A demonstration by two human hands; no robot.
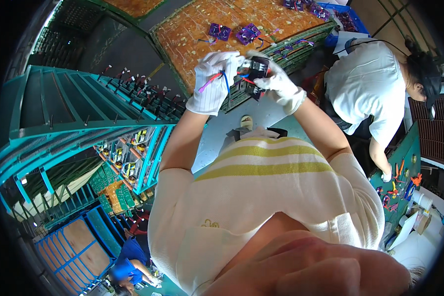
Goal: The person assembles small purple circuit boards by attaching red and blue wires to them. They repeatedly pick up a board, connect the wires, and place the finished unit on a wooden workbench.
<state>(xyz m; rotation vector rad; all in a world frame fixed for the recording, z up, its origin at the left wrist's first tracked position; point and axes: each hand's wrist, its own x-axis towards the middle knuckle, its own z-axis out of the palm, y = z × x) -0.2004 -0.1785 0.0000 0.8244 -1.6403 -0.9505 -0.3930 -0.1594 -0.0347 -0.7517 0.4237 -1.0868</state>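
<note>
My right hand point(281, 88), in a white glove, is closed round a small circuit board with black components point(258, 68). My left hand point(214, 81), also gloved, is closed beside it, its fingertips meeting the board's left side. Wires in red, blue and purple point(210, 82) run out over the left glove, and a red one sits at the board. Exactly what the left fingertips pinch is hidden. Just beyond my hands, purple circuit boards point(219, 32) with short leads lie on a worn brown tabletop point(185, 37).
To the left stands a teal metal rack point(69, 126) holding several boards with wires. A co-worker in a white shirt point(365, 86) bends over a green bench with tools point(404, 172) at right. A blue bin point(348, 19) sits far right; another person in blue point(130, 261) works lower left.
</note>
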